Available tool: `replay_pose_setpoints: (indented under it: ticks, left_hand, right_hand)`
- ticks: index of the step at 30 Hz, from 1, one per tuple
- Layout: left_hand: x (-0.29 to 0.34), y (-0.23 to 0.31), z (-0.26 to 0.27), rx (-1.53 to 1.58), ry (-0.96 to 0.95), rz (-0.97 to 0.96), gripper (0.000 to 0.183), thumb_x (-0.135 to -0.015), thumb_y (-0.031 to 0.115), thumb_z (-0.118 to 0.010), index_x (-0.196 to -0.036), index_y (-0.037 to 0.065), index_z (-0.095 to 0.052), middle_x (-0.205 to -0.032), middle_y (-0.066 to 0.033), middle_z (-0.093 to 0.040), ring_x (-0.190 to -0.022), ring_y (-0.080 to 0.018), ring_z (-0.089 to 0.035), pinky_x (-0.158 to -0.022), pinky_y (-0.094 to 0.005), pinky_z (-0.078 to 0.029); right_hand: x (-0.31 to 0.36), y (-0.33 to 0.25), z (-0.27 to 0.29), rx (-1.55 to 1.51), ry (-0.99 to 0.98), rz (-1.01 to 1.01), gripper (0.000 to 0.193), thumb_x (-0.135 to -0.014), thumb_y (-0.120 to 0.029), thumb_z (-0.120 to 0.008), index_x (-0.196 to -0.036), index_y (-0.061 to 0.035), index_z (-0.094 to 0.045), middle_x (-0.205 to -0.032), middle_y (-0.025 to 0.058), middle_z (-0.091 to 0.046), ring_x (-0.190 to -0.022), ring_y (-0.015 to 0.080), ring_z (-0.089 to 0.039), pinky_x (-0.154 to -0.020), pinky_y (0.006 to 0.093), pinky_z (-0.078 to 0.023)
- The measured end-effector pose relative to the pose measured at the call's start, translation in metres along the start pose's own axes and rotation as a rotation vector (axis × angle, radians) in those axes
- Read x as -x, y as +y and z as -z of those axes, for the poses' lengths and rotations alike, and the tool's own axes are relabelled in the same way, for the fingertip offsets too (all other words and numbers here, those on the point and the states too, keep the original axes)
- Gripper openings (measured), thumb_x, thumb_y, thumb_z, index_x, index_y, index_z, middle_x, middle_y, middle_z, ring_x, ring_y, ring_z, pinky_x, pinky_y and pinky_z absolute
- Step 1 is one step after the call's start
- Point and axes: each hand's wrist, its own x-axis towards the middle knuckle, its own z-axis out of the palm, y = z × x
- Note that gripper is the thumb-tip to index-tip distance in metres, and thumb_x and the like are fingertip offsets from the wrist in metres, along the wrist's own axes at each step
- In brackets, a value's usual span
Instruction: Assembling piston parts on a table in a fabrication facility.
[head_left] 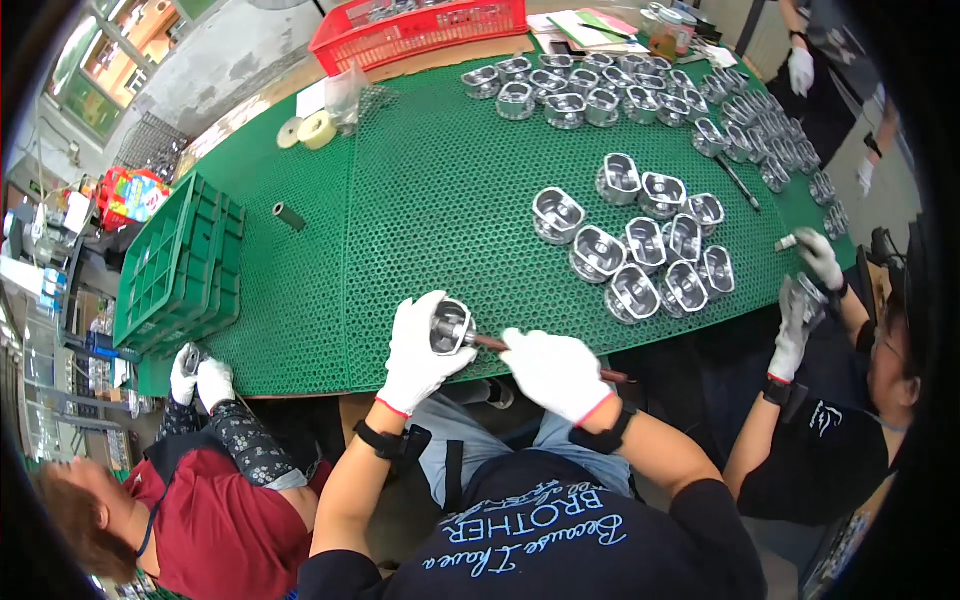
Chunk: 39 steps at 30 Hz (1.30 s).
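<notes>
My left hand, in a white glove, is closed round a silver metal piston, its hollow side facing me. My right hand, also gloved in white, grips a thin reddish-brown rod-like tool. One end of the tool sticks out past my right hand, and its other end reaches the piston's rim on the right; the tip's exact shape cannot be made out. Both hands are over the near edge of the green table. Just beyond my right hand stands a loose group of several pistons, hollow sides up.
Many more pistons crowd the far right of the green perforated mat. Green crates stand left, a red basket at the back. A dark cylinder and tape roll lie left. Co-workers' gloved hands work at both sides.
</notes>
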Motion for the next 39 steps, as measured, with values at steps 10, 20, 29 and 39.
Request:
replay_pose_setpoints:
  ticks: [10,20,29,39]
  left_hand:
    - [-0.026,0.007,0.048,-0.258,-0.079,-0.126,0.067,-0.055,0.04,-0.094,-0.109,0.01,-0.069,-0.104,-0.0107,-0.068,-0.11,-0.0359,-0.06,-0.115,-0.0549,-0.034]
    - [-0.022,-0.029,0.079,-0.505,0.239,-0.015,0.095,-0.06,0.031,-0.093,-0.14,-0.001,-0.054,-0.122,-0.0187,-0.059,-0.115,-0.0399,-0.053,-0.103,-0.0507,-0.042]
    - [0.006,0.032,-0.055,0.563,0.12,0.266,0.093,-0.061,0.037,-0.095,-0.137,0.001,-0.056,-0.133,-0.0232,-0.058,-0.134,-0.0444,-0.05,-0.114,-0.053,-0.04]
    - [0.003,0.0,-0.008,-0.012,0.06,-0.153,0.085,-0.061,0.031,-0.092,-0.135,0.007,-0.057,-0.134,-0.0196,-0.057,-0.133,-0.0484,-0.048,-0.115,-0.0564,-0.039]
  right_hand:
    - [0.025,0.015,0.016,-0.065,-0.051,-0.09,0.022,-0.098,-0.03,-0.064,-0.108,-0.0109,-0.063,-0.083,0.0111,-0.068,-0.072,0.0309,-0.072,-0.061,0.0438,-0.058]
    - [0.071,0.089,0.033,0.091,0.257,-0.541,0.027,-0.092,-0.018,-0.07,-0.117,-0.0084,-0.065,-0.084,0.0194,-0.071,-0.074,0.0407,-0.071,-0.066,0.0515,-0.056]
    - [0.014,-0.037,0.023,-0.756,-0.012,-0.289,0.041,-0.1,-0.027,-0.07,-0.135,-0.0068,-0.065,-0.114,0.0183,-0.074,-0.099,0.033,-0.074,-0.089,0.0389,-0.058]
    - [0.068,0.025,0.001,-0.184,0.212,-0.183,0.039,-0.097,-0.03,-0.07,-0.132,-0.0126,-0.067,-0.086,0.01,-0.067,-0.071,0.0306,-0.069,-0.062,0.0417,-0.055]
